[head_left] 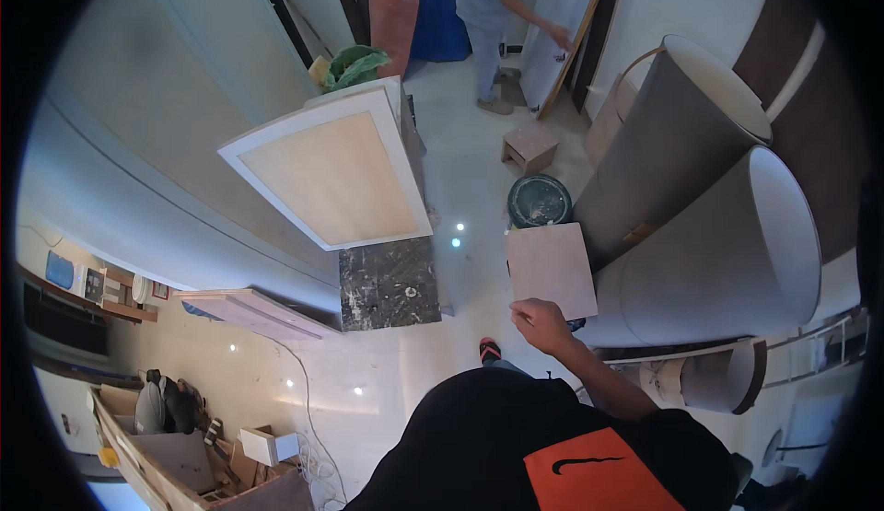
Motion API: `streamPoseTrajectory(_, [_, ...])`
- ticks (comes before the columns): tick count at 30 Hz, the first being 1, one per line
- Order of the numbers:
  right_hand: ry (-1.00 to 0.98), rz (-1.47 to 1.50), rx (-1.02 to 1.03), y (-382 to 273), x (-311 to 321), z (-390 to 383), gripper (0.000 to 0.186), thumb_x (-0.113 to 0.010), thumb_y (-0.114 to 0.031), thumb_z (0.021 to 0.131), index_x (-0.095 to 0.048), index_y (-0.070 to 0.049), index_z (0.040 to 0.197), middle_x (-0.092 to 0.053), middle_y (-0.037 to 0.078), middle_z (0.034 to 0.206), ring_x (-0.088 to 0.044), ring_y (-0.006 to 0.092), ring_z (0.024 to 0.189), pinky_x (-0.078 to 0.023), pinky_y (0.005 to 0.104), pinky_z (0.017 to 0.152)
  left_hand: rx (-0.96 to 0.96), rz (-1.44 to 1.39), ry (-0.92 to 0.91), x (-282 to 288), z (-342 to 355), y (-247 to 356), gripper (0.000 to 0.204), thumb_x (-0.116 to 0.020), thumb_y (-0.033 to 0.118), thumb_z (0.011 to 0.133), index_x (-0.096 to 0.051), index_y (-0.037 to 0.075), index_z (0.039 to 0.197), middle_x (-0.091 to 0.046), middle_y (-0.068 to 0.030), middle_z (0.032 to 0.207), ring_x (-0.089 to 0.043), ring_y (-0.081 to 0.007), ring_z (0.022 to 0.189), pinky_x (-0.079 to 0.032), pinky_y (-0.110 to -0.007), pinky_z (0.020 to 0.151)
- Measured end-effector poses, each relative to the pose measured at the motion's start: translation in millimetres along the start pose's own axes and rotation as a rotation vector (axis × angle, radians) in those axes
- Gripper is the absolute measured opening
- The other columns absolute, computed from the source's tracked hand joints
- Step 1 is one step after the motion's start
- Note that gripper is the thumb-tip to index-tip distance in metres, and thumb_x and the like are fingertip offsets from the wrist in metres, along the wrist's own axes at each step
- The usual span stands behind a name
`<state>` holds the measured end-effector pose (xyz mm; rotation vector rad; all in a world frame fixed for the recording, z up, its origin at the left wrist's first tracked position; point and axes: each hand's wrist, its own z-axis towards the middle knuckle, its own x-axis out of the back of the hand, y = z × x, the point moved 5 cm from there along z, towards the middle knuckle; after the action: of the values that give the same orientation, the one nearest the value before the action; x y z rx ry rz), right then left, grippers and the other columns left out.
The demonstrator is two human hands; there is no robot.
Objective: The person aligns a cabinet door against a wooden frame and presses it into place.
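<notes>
My right hand (541,325) hangs in front of my body at the near edge of a pale pinkish square board (552,267). Its fingers are curled closed, and I cannot make out whether anything is in them. Whether the hand touches the board or only hovers over it, I cannot tell. Just beyond the board stands a round dark green tub or lid (540,202), whitened with spatters. My left hand is out of the picture. Ahead on the left, a white-framed panel with a cream centre (327,175) rests on a dark, paint-spattered stand (390,283).
Two large grey cylinders (668,133) (700,253) stand along the right. A small wooden box (529,147) sits beyond the tub. Another person (488,23) touches a leaning white panel (564,28). At lower left are a scrap-filled crate (175,460) and a cable (308,391) across the floor.
</notes>
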<state>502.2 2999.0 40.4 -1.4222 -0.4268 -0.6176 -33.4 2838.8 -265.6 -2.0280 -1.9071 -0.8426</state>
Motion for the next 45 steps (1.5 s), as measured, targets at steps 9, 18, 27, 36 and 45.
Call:
streamPoseTrajectory(9, [-0.029, 0.047, 0.058, 17.1, 0.4, 113.5, 0.013, -0.066, -0.013, 0.091, -0.070, -0.003, 0.097, -0.070, 0.017, 0.087, -0.069, 0.0380, 0.084, -0.054, 0.0461, 0.075, -0.202, -0.071, 0.333, 125.8, 86.5, 42.4, 0.033, -0.064, 0.039, 0.091, -0.076, 0.011, 0.080, -0.077, -0.0116, 0.088, -0.075, -0.0310, 0.082, -0.059, -0.048, 0.070])
streamPoseTrajectory(18, [-0.136, -0.077, 0.048, 20.3, -16.5, 134.7, 0.020, -0.065, -0.020, 0.093, -0.072, -0.003, 0.101, -0.071, 0.018, 0.091, -0.070, 0.0385, 0.086, -0.055, 0.0469, 0.078, 0.103, -0.470, 1.115, 447.4, 155.8, 14.4, 0.024, -0.064, 0.023, 0.087, -0.071, -0.001, 0.084, -0.070, -0.0279, 0.082, -0.069, -0.0472, 0.078, -0.052, -0.057, 0.073])
streamPoseTrajectory(27, [-0.167, -0.104, -0.120, 60.0, -11.0, 172.9, 0.024, -0.068, -0.021, 0.090, -0.075, -0.004, 0.106, -0.073, 0.018, 0.096, -0.071, 0.0371, 0.091, -0.056, 0.0455, 0.082, 0.004, -0.308, 1.896, 794.5, 11.1, 102.8, 0.035, -0.061, 0.030, 0.101, -0.073, 0.000, 0.115, -0.075, -0.0216, 0.107, -0.073, -0.0407, 0.098, -0.056, -0.048, 0.086])
streamPoseTrajectory(36, [-0.235, -0.158, -0.180, 154.7, 1.0, 247.3, 0.026, -0.069, -0.022, 0.086, -0.076, -0.005, 0.105, -0.074, 0.019, 0.100, -0.071, 0.0386, 0.095, -0.056, 0.0468, 0.086, -0.078, -0.260, 1.590, 953.1, 58.3, 176.5, 0.033, -0.064, 0.028, 0.096, -0.076, -0.001, 0.105, -0.075, -0.0221, 0.091, -0.073, -0.0390, 0.088, -0.056, -0.044, 0.081])
streamPoseTrajectory(45, [-0.167, -0.161, -0.265, 226.0, 52.8, 340.1, 0.024, -0.069, -0.020, 0.087, -0.075, -0.004, 0.104, -0.074, 0.020, 0.103, -0.070, 0.0395, 0.098, -0.056, 0.0486, 0.088, 0.089, -0.247, 1.247, 961.5, 110.6, 182.4, 0.037, -0.073, 0.034, 0.088, -0.077, 0.000, 0.102, -0.075, -0.0155, 0.081, -0.071, -0.0281, 0.072, -0.055, -0.040, 0.072])
